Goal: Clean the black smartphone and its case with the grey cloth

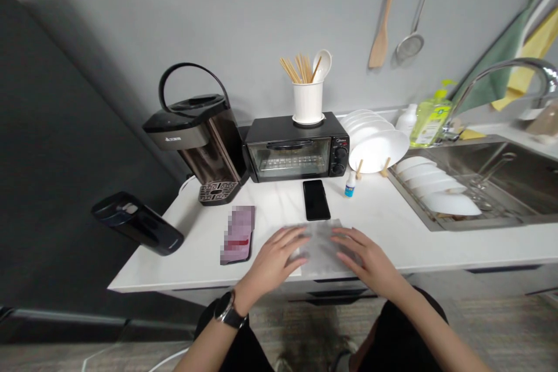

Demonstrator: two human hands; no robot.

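A thin greyish translucent sheet (323, 250) lies at the front edge of the white counter. My left hand (279, 253) rests at its left side, fingers stretched out over its margin. At the opposite side, my right hand (364, 257) lies with spread fingers touching the sheet. Just behind the sheet is a black phone (316, 200), lying flat. To its right stands a small white bottle with a blue label (349, 185). Left of my left hand lies another phone with a lit, pixelated screen (239, 235). Neither hand appears to grip anything.
A dark tumbler (137, 224) stands at the counter's left edge, near a water dispenser (203, 133). Behind the phones sits a toaster oven (294, 148) topped by a white utensil holder (308, 102). Racked plates (377, 148) and a sink (518, 186) are on the right.
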